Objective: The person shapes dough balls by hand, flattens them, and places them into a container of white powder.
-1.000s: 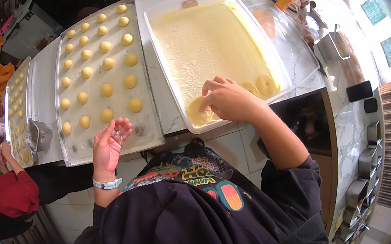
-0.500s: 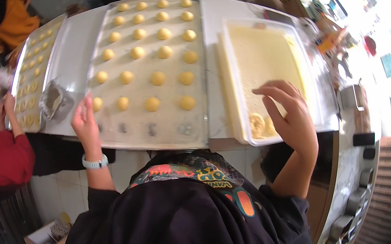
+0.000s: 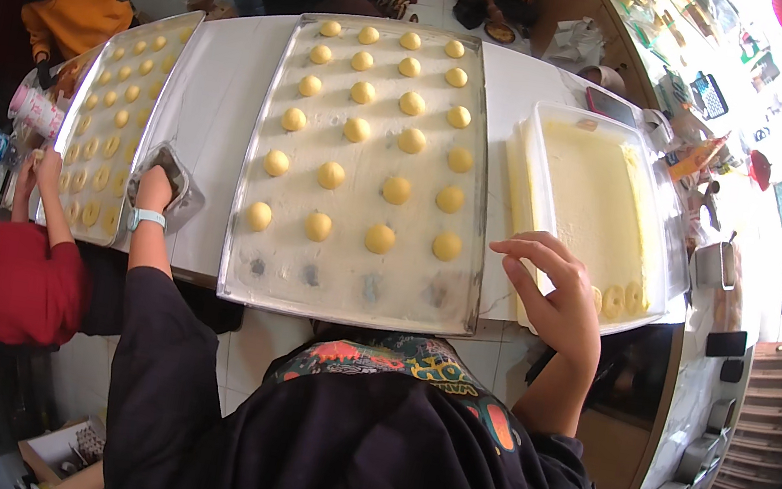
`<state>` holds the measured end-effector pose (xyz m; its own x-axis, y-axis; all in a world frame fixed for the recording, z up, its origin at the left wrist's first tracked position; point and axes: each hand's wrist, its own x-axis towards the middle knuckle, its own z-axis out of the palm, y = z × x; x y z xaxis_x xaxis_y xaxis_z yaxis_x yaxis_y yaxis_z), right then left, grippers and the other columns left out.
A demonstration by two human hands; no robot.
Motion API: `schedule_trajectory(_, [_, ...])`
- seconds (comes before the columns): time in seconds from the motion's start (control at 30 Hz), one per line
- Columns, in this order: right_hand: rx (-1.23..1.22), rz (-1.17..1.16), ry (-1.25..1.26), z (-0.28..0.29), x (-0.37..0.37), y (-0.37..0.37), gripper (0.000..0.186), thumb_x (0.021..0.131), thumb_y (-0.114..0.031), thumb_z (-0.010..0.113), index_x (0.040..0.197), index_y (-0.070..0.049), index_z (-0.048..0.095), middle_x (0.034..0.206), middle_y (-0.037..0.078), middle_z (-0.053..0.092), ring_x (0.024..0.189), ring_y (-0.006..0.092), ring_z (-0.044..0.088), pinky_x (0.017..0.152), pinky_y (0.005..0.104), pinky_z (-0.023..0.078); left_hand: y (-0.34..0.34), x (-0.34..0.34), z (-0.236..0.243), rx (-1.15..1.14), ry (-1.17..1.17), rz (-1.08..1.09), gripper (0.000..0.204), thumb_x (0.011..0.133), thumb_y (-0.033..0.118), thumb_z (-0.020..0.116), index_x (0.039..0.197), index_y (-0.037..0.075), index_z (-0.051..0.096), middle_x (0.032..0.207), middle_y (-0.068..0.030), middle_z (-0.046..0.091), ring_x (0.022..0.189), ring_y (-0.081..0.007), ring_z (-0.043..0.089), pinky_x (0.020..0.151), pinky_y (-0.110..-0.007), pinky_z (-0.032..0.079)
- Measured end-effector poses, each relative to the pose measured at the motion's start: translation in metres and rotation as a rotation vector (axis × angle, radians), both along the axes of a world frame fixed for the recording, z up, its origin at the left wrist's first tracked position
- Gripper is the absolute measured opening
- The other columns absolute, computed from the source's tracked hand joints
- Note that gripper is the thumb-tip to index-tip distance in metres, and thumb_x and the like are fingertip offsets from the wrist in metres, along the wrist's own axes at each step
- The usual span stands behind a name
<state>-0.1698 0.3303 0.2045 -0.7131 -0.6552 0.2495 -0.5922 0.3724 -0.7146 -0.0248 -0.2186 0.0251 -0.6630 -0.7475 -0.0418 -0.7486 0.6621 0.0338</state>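
Observation:
My left hand [image 3: 154,191] reaches into a silvery grey container [image 3: 187,199] left of the large middle tray [image 3: 353,295]; its fingers are mostly hidden inside. Rows of round yellow dough balls [image 3: 358,129] sit on that tray, with bare greasy spots along its near edge. Beside the tray's right edge, my right hand [image 3: 547,283] is open, fingers loosely bent and holding nothing visible, over the near left side of a translucent plastic tub [image 3: 590,198] lined with pale yellow batter or coating, with a few dough rings [image 3: 613,300] in its near right part.
At left, a second tray [image 3: 100,161] holds balls and rings; a co-worker's hands [image 3: 48,173] work beside it, red sleeve below. Another person in orange [image 3: 78,5] stands at the far left. A phone [image 3: 609,105], metal tins [image 3: 716,265] and assorted items crowd the right side.
My left hand has moved left from the tray's near edge into the grey container. My right hand has lifted away from the rings in the tub. The view has shifted toward the left.

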Motion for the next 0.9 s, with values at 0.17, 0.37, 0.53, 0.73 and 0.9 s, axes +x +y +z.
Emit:
schedule_trajectory(0.17, [0.001, -0.048, 0.017, -0.004, 0.004, 0.006, 0.015, 0.081, -0.004, 0.059, 0.095, -0.005, 0.066, 0.088, 0.011, 0.063, 0.082, 0.0269, 0.061, 0.073, 0.0336, 0.048, -0.029, 0.005, -0.030, 0.004, 0.144, 0.037, 0.029, 0.084, 0.020, 0.050, 0.093, -0.004, 0.064, 0.096, -0.0276, 0.060, 0.093, -0.0386, 0.058, 0.081, -0.043, 0.046])
schedule_trajectory(0.37, [0.045, -0.055, 0.020, -0.009, 0.007, 0.010, 0.017, 0.083, -0.007, 0.058, 0.098, -0.006, 0.065, 0.089, 0.010, 0.062, 0.084, 0.0268, 0.060, 0.073, 0.0345, 0.048, -0.037, 0.029, -0.013, -0.030, 0.157, -0.042, 0.030, 0.079, 0.026, 0.051, 0.084, 0.002, 0.068, 0.085, -0.0238, 0.063, 0.084, -0.0390, 0.061, 0.073, -0.044, 0.048])
schedule_trajectory(0.53, [0.050, -0.039, -0.022, -0.015, 0.008, 0.013, 0.018, 0.083, -0.008, 0.057, 0.100, -0.006, 0.064, 0.089, 0.011, 0.062, 0.084, 0.0274, 0.060, 0.073, 0.0347, 0.047, 0.038, 0.022, 0.051, -0.118, 0.125, -0.093, 0.031, 0.081, 0.027, 0.049, 0.085, 0.002, 0.067, 0.087, -0.0218, 0.063, 0.081, -0.0402, 0.061, 0.071, -0.045, 0.048])
schedule_trajectory(0.73, [-0.044, -0.032, -0.163, -0.035, 0.006, 0.002, 0.020, 0.087, -0.010, 0.055, 0.105, -0.004, 0.062, 0.095, 0.011, 0.062, 0.086, 0.0242, 0.060, 0.075, 0.0334, 0.048, 0.102, 0.009, 0.094, 0.080, 0.484, -0.016, 0.026, 0.088, 0.014, 0.051, 0.103, -0.004, 0.062, 0.099, -0.0224, 0.063, 0.093, -0.0348, 0.062, 0.082, -0.038, 0.048])
schedule_trajectory(0.9, [-0.431, 0.043, -0.804, -0.095, 0.015, -0.033, 0.033, 0.095, -0.021, 0.046, 0.115, 0.004, 0.054, 0.105, 0.013, 0.061, 0.095, 0.0222, 0.058, 0.086, 0.0332, 0.046, 0.246, -0.039, 0.107, 0.478, 0.787, -0.584, 0.029, 0.086, 0.009, 0.054, 0.114, 0.000, 0.059, 0.109, -0.0151, 0.062, 0.100, -0.0258, 0.061, 0.085, -0.033, 0.048])
